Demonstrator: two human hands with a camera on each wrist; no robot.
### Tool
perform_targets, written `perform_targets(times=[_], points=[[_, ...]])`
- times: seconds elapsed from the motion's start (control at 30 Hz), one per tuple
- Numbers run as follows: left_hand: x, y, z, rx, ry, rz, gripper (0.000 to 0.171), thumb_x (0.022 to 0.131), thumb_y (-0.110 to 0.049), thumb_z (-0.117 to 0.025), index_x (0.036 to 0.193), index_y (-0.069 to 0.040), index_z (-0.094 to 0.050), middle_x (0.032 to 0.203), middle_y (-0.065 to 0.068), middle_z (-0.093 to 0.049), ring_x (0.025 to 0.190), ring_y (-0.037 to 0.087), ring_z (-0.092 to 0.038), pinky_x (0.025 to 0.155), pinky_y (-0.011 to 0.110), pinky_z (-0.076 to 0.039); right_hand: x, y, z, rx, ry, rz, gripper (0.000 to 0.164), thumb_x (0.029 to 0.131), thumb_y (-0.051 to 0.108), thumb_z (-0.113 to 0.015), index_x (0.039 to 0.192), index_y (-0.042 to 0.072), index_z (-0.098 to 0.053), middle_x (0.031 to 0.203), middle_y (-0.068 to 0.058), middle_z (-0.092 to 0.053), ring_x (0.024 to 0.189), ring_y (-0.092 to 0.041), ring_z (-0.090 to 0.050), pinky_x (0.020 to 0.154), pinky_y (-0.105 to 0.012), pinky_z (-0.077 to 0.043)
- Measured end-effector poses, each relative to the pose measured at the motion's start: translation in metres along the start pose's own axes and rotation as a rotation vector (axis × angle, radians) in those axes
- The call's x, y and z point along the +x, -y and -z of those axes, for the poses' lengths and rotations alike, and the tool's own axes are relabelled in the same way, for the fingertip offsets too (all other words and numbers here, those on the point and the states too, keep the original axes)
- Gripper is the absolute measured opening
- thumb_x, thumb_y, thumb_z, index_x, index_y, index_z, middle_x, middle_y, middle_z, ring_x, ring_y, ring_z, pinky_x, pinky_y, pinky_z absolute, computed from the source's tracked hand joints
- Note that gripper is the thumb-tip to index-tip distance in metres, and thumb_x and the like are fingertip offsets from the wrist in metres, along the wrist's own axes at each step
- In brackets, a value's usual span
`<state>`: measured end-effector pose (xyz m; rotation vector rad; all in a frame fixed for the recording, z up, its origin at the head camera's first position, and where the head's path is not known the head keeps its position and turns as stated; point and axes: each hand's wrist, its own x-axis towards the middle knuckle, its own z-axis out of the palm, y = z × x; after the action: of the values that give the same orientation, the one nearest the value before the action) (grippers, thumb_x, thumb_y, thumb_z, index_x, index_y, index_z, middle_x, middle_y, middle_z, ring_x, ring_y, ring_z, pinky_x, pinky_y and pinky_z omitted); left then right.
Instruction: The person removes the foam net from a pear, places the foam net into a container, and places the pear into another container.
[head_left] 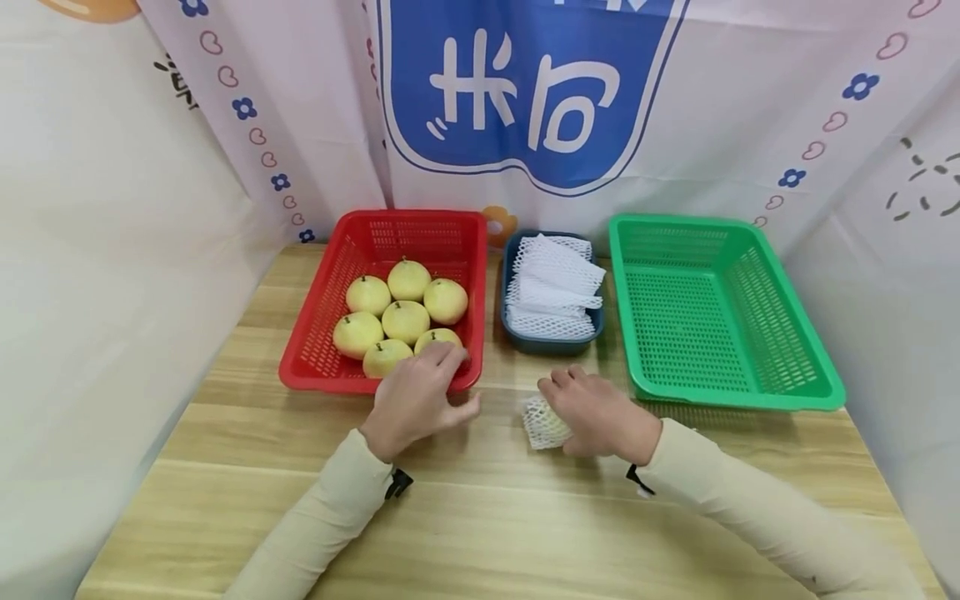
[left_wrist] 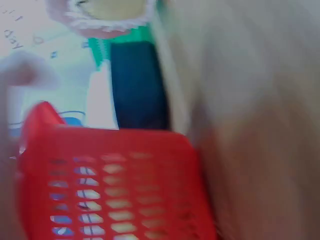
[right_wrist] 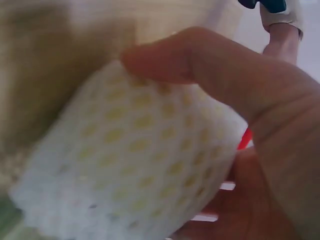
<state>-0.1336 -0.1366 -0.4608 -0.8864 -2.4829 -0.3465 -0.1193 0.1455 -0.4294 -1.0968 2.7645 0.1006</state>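
My right hand [head_left: 596, 414] grips a pale yellow pear in a white foam net sleeve [head_left: 543, 423], low over the middle of the table. In the right wrist view the thumb lies along the top of the sleeve [right_wrist: 145, 145], and yellow fruit shows through its mesh. My left hand [head_left: 418, 398] reaches over the near rim of a red basket [head_left: 324, 382], its thumb spread away from bent fingers. Those fingers are at the nearest pear [head_left: 438, 337] and partly cover it. Several bare yellow pears [head_left: 406, 321] sit in that basket.
A dark blue box [head_left: 551, 344] heaped with white foam nets [head_left: 555, 279] stands between the red basket and a green basket [head_left: 750, 402] on the right. Behind them hangs a printed curtain [head_left: 330, 108]. The wooden table [head_left: 480, 525] extends toward me.
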Motion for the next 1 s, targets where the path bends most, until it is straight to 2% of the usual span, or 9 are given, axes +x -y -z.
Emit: perform_targets(times=[0.07,0.13,0.2,0.27,0.43,0.53,0.73,0.9,1.0], points=[[-0.003,-0.001,0.000,-0.142,-0.151,-0.090,0.032,0.082,-0.032,-0.078,0.099,-0.007,-0.068,0.095,0.006,-0.069,0.088,0.022,-0.067,0.076,0.036,-0.060,-0.002,-0.003,-0.004,0.049,0.003,-0.008,0.077,0.070,0.024,-0.090,0.134,-0.002,-0.057,0.123,-0.019,-0.065,0.109,-0.037,-0.063,0.093,-0.048,-0.059],[-0.006,-0.008,0.000,-0.252,-0.211,-0.190,0.024,0.084,-0.025,-0.075,0.097,-0.006,-0.068,0.093,0.005,-0.069,0.088,0.021,-0.066,0.080,0.035,-0.059,-0.004,-0.007,-0.005,0.110,0.004,-0.019,0.080,0.070,0.021,-0.088,0.139,-0.003,-0.055,0.129,-0.021,-0.064,0.117,-0.039,-0.063,0.100,-0.051,-0.057],[-0.006,-0.019,0.001,-0.303,-0.178,-0.257,0.013,0.088,-0.018,-0.071,0.096,-0.007,-0.070,0.092,0.003,-0.071,0.086,0.019,-0.067,0.079,0.032,-0.059,-0.006,-0.011,-0.006,0.159,0.005,-0.030,0.083,0.071,0.019,-0.087,0.143,-0.003,-0.052,0.136,-0.022,-0.062,0.124,-0.041,-0.061,0.106,-0.053,-0.054],[-0.005,-0.031,0.001,-0.330,-0.070,-0.271,0.008,0.093,-0.013,-0.070,0.099,-0.009,-0.073,0.094,0.001,-0.074,0.090,0.016,-0.071,0.083,0.029,-0.060,-0.008,-0.014,-0.007,0.195,-0.002,-0.035,0.085,0.071,0.018,-0.086,0.145,-0.003,-0.051,0.139,-0.022,-0.061,0.128,-0.042,-0.060,0.109,-0.054,-0.053],[0.002,-0.053,-0.005,-0.454,0.221,-0.132,0.020,0.098,-0.009,-0.071,0.117,-0.008,-0.077,0.115,0.003,-0.080,0.110,0.016,-0.076,0.097,0.033,-0.061,-0.010,-0.016,-0.008,0.231,-0.029,-0.012,0.084,0.072,0.017,-0.087,0.146,-0.003,-0.052,0.139,-0.022,-0.061,0.130,-0.042,-0.059,0.110,-0.055,-0.052],[0.007,-0.058,-0.017,-0.538,0.313,-0.045,0.025,0.101,-0.009,-0.069,0.125,-0.007,-0.074,0.124,0.006,-0.078,0.116,0.016,-0.074,0.100,0.034,-0.060,-0.010,-0.015,-0.010,0.239,-0.044,0.003,0.084,0.073,0.017,-0.088,0.145,-0.003,-0.052,0.139,-0.022,-0.061,0.129,-0.042,-0.060,0.109,-0.055,-0.052],[0.012,-0.062,-0.041,-0.584,0.342,0.051,0.030,0.098,-0.010,-0.073,0.127,-0.006,-0.067,0.125,0.007,-0.075,0.115,0.016,-0.072,0.101,0.036,-0.059,-0.010,-0.013,-0.013,0.279,-0.059,0.015,0.090,0.075,0.019,-0.090,0.149,-0.010,-0.047,0.141,-0.028,-0.059,0.129,-0.044,-0.060,0.108,-0.055,-0.053],[0.015,-0.067,-0.049,-0.587,0.376,0.064,0.066,0.087,-0.016,-0.086,0.144,-0.002,-0.056,0.137,0.012,-0.068,0.121,0.020,-0.068,0.106,0.038,-0.056,-0.014,-0.013,-0.011,0.346,-0.074,0.012,0.098,0.078,0.023,-0.092,0.152,-0.015,-0.040,0.145,-0.034,-0.055,0.131,-0.046,-0.060,0.107,-0.055,-0.055],[0.019,-0.072,-0.050,-0.574,0.409,0.059,0.083,0.083,-0.021,-0.088,0.153,-0.002,-0.047,0.143,0.012,-0.064,0.120,0.019,-0.066,0.104,0.035,-0.057,-0.016,-0.014,-0.010,0.349,-0.108,0.043,0.100,0.079,0.027,-0.093,0.152,-0.016,-0.040,0.144,-0.033,-0.057,0.127,-0.045,-0.063,0.104,-0.053,-0.057]])
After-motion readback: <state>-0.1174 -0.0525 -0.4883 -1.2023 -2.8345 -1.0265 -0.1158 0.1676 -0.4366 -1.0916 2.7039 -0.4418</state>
